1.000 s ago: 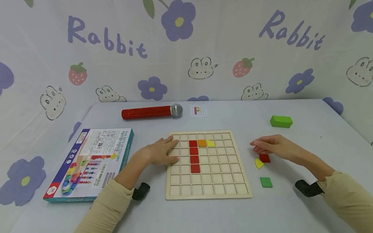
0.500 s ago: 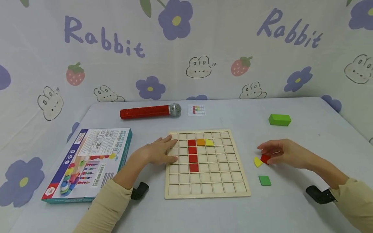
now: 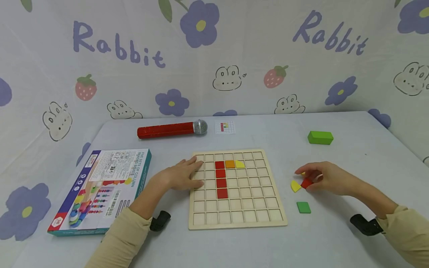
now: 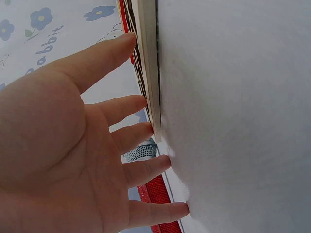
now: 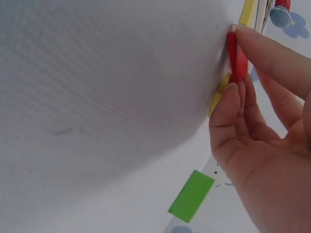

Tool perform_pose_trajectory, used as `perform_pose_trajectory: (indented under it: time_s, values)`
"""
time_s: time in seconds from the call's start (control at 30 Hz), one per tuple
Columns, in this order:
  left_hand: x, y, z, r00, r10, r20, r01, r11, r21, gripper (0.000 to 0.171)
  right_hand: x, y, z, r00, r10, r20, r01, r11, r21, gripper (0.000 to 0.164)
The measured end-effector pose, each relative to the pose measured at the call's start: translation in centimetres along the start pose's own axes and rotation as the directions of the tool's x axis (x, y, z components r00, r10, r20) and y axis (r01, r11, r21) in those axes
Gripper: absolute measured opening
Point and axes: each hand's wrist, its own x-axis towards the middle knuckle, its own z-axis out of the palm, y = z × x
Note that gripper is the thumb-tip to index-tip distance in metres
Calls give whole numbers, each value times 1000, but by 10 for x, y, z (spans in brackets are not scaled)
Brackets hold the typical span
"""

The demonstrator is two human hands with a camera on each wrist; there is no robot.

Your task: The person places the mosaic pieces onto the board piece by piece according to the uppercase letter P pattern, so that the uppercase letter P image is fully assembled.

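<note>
My left hand [image 3: 181, 173] lies with spread, straight fingers on the left edge of the wooden grid board [image 3: 246, 219]. The left wrist view shows its thumb and fingertips along that edge. On the board, several red square tiles [image 3: 221, 183] form a column, with an orange tile [image 3: 229, 164] and a yellow quarter-round tile [image 3: 240, 164] beside the top one. My right hand [image 3: 330, 178] pinches a loose red tile [image 5: 238, 56] between thumb and fingers, right of the board. A yellow quarter-round piece [image 3: 295, 186] lies against it; another bit of yellow peeks out behind the fingers.
A green square tile [image 3: 304, 207] lies nearer the front, and a green block [image 3: 320, 137] at the back right. Behind the board are a red microphone [image 3: 167, 130] and a small pattern card [image 3: 225, 127]. A boxed toy set [image 3: 107, 186] lies at the left.
My right hand has shifted right and toward the front, and its thumb and fingers have closed on the loose red tile. The left hand stays at the board's edge.
</note>
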Motion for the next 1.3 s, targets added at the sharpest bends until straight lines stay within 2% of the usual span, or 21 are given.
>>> perform_pose_trajectory:
  time_s: [0.27, 0.4, 0.53, 0.67, 0.83, 1.0, 1.1, 1.3]
  values:
    - [-1, -1, -1, 1000, 2, -2, -2, 1000, 5, 72, 0, -1, -1, 996, 63, -55, -65, 997, -39, 24]
    - [-1, -1, -1, 1000, 2, -1, -2, 1000, 2, 72, 3, -6, 0, 986, 154, -64, -150, 986, 72, 25]
    - [-1, -1, -1, 1000, -2, -4, 2, 1000, 1, 72, 8, -17, 3, 975, 224, -7, -214, 941, 262, 32]
    - [-1, 0, -1, 1000, -5, -2, 5, 1000, -1, 72, 14, -31, 10, 975, 211, 75, -224, 898, 380, 36]
    - [0, 0, -1, 1000, -7, 1, 7, 1000, 4, 72, 23, -55, 26, 975, 170, 141, -213, 890, 403, 32]
    - [-1, 0, -1, 1000, -12, 0, 12, 1000, 5, 72, 36, -75, 43, 969, 147, 199, -226, 854, 469, 34]
    - [-1, 0, -1, 1000, -11, 0, 11, 1000, 8, 72, 43, -84, 54, 964, 145, 223, -241, 834, 496, 33]
    - [-2, 1, -2, 1000, -11, 2, 11, 1000, 15, 72, 53, -101, 66, 963, 168, 212, -254, 831, 495, 29]
